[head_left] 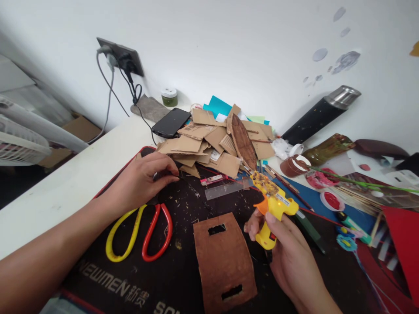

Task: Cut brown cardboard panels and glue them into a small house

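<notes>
My right hand (281, 248) is closed around the handle of a yellow glue gun (271, 205), whose nozzle points up and left toward the cardboard pile. My left hand (144, 179) rests on the black mat (131, 279) with its fingers pinched together at something small and thin I cannot make out. Just below that hand lie scissors (144, 231) with one yellow and one red handle. A brown curved cardboard piece (224, 261) with two rectangular slots lies on the mat between my hands.
A heap of cardboard scraps (212, 144) with a brown boat-shaped piece (244, 141) and a phone (170, 122) sits at the back. A clear ruler (225, 188), a black flask (319, 114), paint lids (332, 200) and red paper (402, 244) crowd the right. Cables hang from a wall socket (119, 61).
</notes>
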`<state>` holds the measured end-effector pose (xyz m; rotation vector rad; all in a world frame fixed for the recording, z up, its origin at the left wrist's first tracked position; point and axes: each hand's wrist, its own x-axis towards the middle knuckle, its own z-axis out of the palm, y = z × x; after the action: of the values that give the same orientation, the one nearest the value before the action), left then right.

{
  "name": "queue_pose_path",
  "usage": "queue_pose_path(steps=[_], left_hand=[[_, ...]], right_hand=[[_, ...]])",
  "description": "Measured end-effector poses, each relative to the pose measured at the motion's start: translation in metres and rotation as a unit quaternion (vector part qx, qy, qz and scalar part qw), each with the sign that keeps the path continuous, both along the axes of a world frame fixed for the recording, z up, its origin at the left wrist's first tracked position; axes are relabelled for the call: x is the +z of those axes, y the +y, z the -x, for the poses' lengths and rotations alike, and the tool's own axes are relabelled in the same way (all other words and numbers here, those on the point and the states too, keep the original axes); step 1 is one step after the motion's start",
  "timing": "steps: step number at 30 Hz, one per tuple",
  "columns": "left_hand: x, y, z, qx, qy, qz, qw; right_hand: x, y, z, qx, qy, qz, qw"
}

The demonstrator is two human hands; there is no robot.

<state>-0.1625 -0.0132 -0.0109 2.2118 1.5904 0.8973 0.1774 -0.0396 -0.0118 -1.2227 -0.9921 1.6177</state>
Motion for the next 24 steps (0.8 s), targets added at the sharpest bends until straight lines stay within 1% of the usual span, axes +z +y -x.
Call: queue_pose_path(steps=[5, 11, 20, 24], left_hand=[[0.0005, 0.0002, -0.0005, -0.010, -0.001, -0.009, 1.000], [0.0009, 0.0014, -0.0012, -0.013, 0.003, -0.041, 0.999], [0.0028, 0.0024, -0.0012, -0.009, 0.013, -0.024, 1.000], [0.0046, 0.0031, -0.0023, -0.016, 0.026, -0.031, 0.999]], right_hand=[[-0.0004, 0.0001, -0.0001, -0.006, 0.004, 0.000, 1.000], [0.0022, 0.0013, 0.0002, -0.003, -0.002, 0.000, 1.000], [0.0024, 0.0011, 0.0007, -0.001, -0.007, -0.010, 1.000], [0.0029, 0.0011, 0.0007, 0.001, -0.010, -0.009, 1.000]])
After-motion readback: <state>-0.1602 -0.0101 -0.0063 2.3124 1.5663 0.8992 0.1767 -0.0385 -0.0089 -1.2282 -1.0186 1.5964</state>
